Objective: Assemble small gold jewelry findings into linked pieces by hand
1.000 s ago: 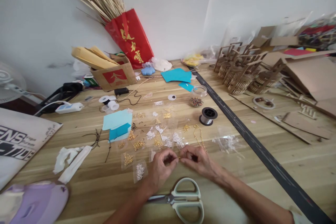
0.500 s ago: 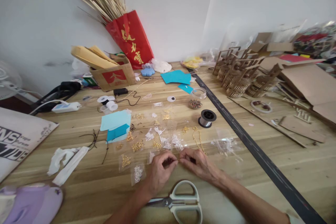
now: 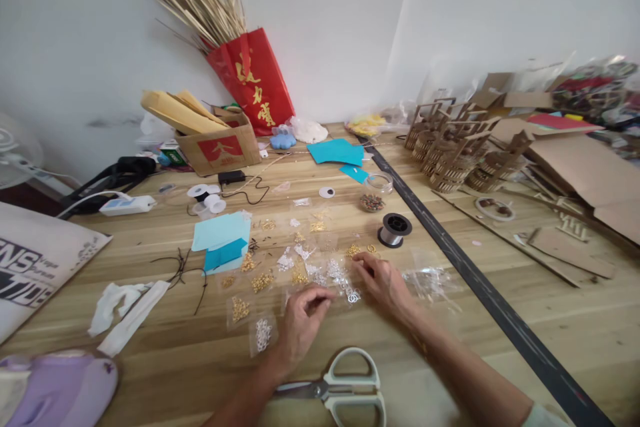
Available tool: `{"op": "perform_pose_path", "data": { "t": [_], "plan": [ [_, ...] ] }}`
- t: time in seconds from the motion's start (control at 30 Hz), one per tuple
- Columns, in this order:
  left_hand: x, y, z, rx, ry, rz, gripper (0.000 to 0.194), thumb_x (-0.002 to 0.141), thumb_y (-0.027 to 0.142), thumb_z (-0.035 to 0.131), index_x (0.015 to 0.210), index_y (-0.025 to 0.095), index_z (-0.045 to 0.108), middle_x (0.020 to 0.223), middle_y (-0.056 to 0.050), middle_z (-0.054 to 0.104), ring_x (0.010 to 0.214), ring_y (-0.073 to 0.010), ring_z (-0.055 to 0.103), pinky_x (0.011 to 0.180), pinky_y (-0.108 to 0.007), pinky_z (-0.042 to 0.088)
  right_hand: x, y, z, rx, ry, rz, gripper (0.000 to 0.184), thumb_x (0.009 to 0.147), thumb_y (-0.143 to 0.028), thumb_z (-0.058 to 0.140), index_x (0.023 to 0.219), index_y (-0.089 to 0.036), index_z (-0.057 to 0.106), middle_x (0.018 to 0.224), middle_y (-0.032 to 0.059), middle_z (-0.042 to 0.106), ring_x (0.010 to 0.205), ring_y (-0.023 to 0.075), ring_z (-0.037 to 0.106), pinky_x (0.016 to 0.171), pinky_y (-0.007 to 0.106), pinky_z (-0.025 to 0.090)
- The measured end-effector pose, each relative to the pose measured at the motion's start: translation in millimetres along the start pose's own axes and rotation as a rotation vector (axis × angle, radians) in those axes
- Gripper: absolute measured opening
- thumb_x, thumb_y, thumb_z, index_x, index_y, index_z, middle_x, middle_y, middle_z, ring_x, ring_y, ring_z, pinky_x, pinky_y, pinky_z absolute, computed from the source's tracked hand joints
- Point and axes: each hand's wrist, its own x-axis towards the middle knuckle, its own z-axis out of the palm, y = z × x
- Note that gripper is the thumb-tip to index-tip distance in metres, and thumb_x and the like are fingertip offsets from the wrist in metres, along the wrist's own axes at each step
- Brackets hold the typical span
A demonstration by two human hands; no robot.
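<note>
My left hand (image 3: 303,320) rests on the wooden table (image 3: 450,360) with its fingers curled in a pinch; what they hold is too small to make out. My right hand (image 3: 383,283) lies a little further out, its fingers reaching among small clear bags of gold and silver findings (image 3: 300,267), just right of a bag of silver rings (image 3: 350,293). The fingers of the right hand are bent and close together; I cannot see anything in them. Pale green scissors (image 3: 345,390) lie just in front of both wrists.
A spool of silver wire (image 3: 394,228), a glass jar of beads (image 3: 374,192), blue paper (image 3: 223,240), a cardboard box (image 3: 215,140) and a red bag of dried stalks (image 3: 253,83) stand behind. Wooden cut-outs (image 3: 450,147) fill the right. White cloth (image 3: 127,310) lies left.
My hands were pinched together on a thin gold piece; now they have come apart, and the right hand has moved up and right to the small bags.
</note>
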Motion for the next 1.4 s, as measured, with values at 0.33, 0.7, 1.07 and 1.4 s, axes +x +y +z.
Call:
{"op": "perform_pose_path", "data": {
  "t": [0.33, 0.7, 1.07, 1.4],
  "plan": [
    [3.8, -0.8, -3.4, -0.485, 0.009, -0.241, 0.027, 0.064, 0.024, 0.074, 0.087, 0.014, 0.062, 0.069, -0.002, 0.071, 0.066, -0.0140, 0.064, 0.066, -0.024, 0.050, -19.1, -28.0, -4.1, 0.299, -0.109, -0.063, 0.023, 0.091, -0.034, 0.043, 0.094, -0.016, 0.058, 0.053, -0.0054, 0.044, 0.048, 0.0103, 0.042, 0.046, 0.020, 0.031],
    [-0.8, -4.2, 1.2, -0.368, -0.070, -0.149, 0.026, 0.071, 0.016, 0.068, 0.095, 0.016, 0.060, 0.068, 0.000, 0.067, 0.068, -0.0135, 0.063, 0.067, -0.024, 0.048, -34.4, -42.4, 2.0, 0.305, -0.270, -0.244, 0.020, 0.093, -0.023, 0.045, 0.109, -0.021, 0.059, 0.087, 0.0025, 0.068, 0.072, 0.0136, 0.063, 0.067, 0.022, 0.044],
    [-4.6, -1.9, 3.2, -0.122, -0.085, -0.090, 0.020, 0.072, 0.014, 0.062, 0.092, 0.017, 0.062, 0.075, -0.003, 0.069, 0.071, -0.0159, 0.064, 0.068, -0.026, 0.050, -39.8, -35.3, 7.0, 0.068, -0.229, -0.324, 0.019, 0.095, -0.025, 0.038, 0.095, -0.019, 0.056, 0.072, 0.0035, 0.065, 0.059, 0.0143, 0.060, 0.055, 0.022, 0.040],
    [2.0, 6.7, -19.1, 0.397, -0.267, 0.029, 0.012, 0.073, 0.014, 0.057, 0.070, 0.017, 0.068, 0.063, -0.002, 0.065, 0.057, -0.0141, 0.055, 0.054, -0.023, 0.038, -40.2, -35.8, 3.1, -0.155, -0.356, -0.412, 0.018, 0.094, -0.023, 0.039, 0.087, -0.020, 0.056, 0.070, 0.0030, 0.065, 0.056, 0.0143, 0.057, 0.053, 0.024, 0.033]
  ]
}}
